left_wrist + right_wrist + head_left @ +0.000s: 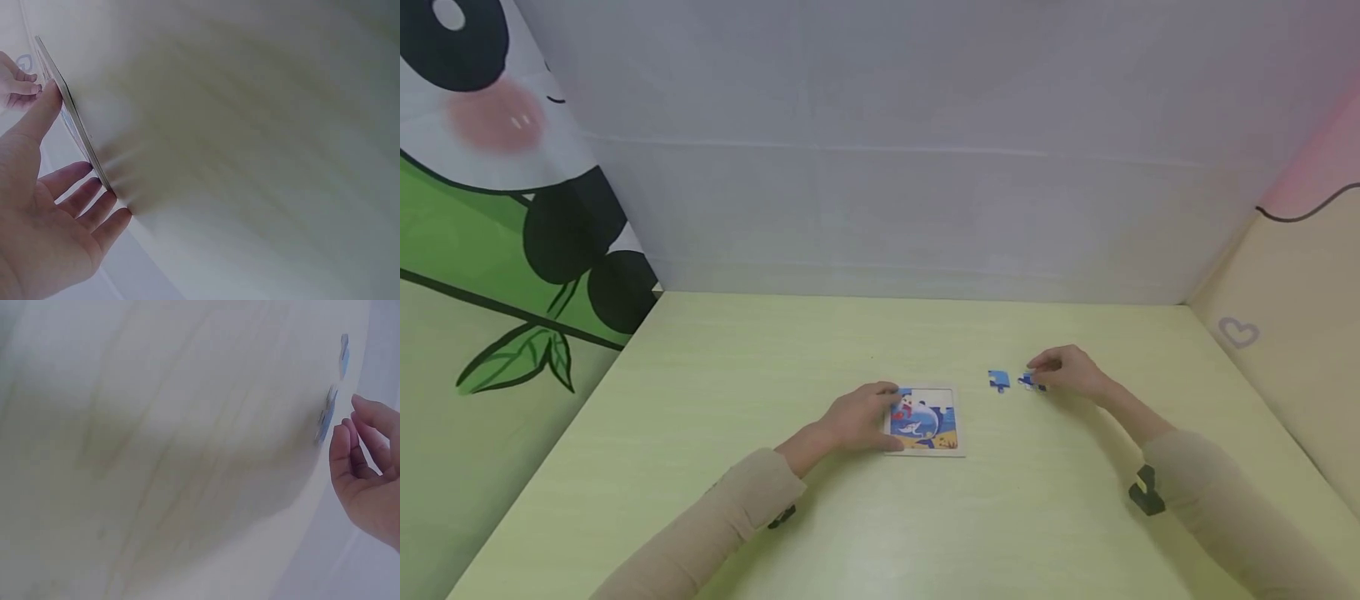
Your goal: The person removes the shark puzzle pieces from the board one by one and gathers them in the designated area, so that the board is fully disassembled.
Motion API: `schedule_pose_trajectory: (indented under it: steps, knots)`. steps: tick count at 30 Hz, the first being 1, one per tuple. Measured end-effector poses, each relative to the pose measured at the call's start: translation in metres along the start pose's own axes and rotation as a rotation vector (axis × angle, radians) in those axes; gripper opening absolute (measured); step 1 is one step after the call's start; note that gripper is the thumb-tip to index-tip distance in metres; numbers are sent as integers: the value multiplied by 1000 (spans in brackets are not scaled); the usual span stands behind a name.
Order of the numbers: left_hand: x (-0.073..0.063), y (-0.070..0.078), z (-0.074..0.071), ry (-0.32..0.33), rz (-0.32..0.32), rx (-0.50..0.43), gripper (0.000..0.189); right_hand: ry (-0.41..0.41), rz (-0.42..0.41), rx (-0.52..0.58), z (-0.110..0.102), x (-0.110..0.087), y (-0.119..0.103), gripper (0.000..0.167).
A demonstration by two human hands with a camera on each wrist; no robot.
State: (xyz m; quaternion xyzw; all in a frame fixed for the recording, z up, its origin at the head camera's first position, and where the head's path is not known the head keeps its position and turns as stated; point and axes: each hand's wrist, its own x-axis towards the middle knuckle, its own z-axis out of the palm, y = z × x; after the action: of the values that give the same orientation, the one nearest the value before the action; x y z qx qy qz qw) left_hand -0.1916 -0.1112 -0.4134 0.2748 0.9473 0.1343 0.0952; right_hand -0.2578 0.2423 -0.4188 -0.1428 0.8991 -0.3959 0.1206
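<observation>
A framed jigsaw puzzle (930,422) with a sea picture, including a rounded blue animal, lies on the table; a pale gap shows at its upper right. My left hand (857,419) holds its left side, thumb at the near corner and fingers at the far one. In the left wrist view, the thumb and fingers of my left hand (53,200) meet the frame's thin edge. My right hand (1070,372) hovers over a blue and white puzzle piece (1027,381), partly hidden by the fingers. In the right wrist view a gap separates the bent fingers from that piece (326,417).
Another blue puzzle piece (998,380) lies between the frame and my right hand. A pale wall (925,225) rises behind the table (760,350). Printed panels stand on both sides, a cartoon one (497,233) at left and a beige one (1292,333) at right.
</observation>
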Motion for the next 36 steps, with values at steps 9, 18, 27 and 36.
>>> schedule_pose_trajectory:
  steps: [9, 18, 27, 36]
  knots:
    - [-1, -3, -2, -13, 8, 12, 75, -37, -130, 22, 41, 13, -47, 26]
    - [-3, -5, -5, -7, -2, -7, 73, -53, -139, 17, 94, 37, -92, 24]
    - [-4, -3, -7, -3, -41, 50, 79, -71, -69, 23, 119, 46, -105, 20]
    - [-8, -3, -8, 19, -25, 19, 83, -34, -76, 9, 128, 51, -104, 18]
